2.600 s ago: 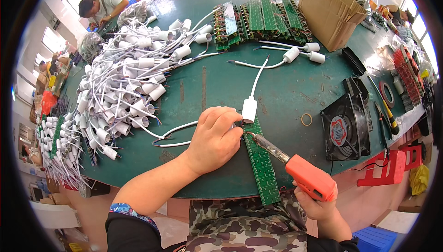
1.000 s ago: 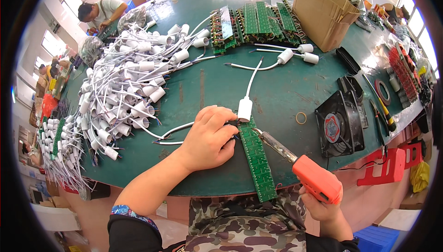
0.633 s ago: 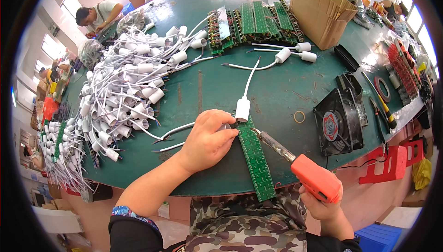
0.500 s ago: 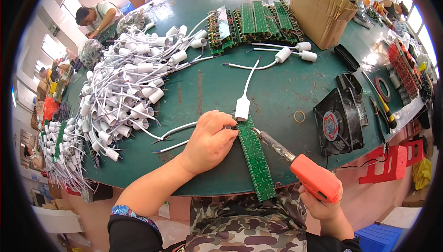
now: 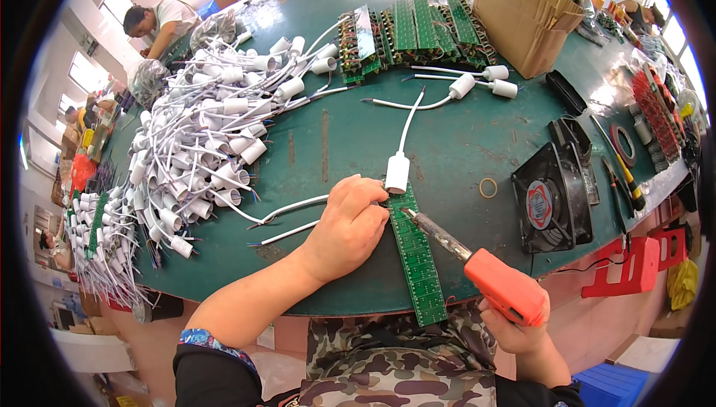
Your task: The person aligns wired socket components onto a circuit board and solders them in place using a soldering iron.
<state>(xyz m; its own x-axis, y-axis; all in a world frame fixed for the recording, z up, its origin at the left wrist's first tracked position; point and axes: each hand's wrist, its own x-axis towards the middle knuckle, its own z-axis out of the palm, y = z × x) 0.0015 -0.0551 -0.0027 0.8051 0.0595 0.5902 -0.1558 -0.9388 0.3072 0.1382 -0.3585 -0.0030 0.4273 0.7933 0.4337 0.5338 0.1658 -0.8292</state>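
My right hand [image 5: 518,329] grips a red-handled soldering iron [image 5: 507,288]. Its metal tip reaches the upper part of a long green circuit board [image 5: 419,265], though contact is too fine to make out. At the board's upper left edge, the fingers of my left hand [image 5: 350,221] are pinched together; what they hold is hidden. A white cylindrical cap [image 5: 397,172] with a white cable stands at the board's far end, just beyond my left fingertips. Two white cables [image 5: 298,207] pass beneath or beside my left hand.
A large heap of white wired caps [image 5: 216,131] covers the table's left side. Assembled green boards [image 5: 418,30] and a cardboard box [image 5: 526,16] stand at the back. To the right are a black fan [image 5: 552,198], a tape roll [image 5: 622,144] and a screwdriver [image 5: 632,187].
The soldering iron's tip has shifted slightly left over the board, and my right hand has moved slightly left with it. My left hand stays at the board's edge.
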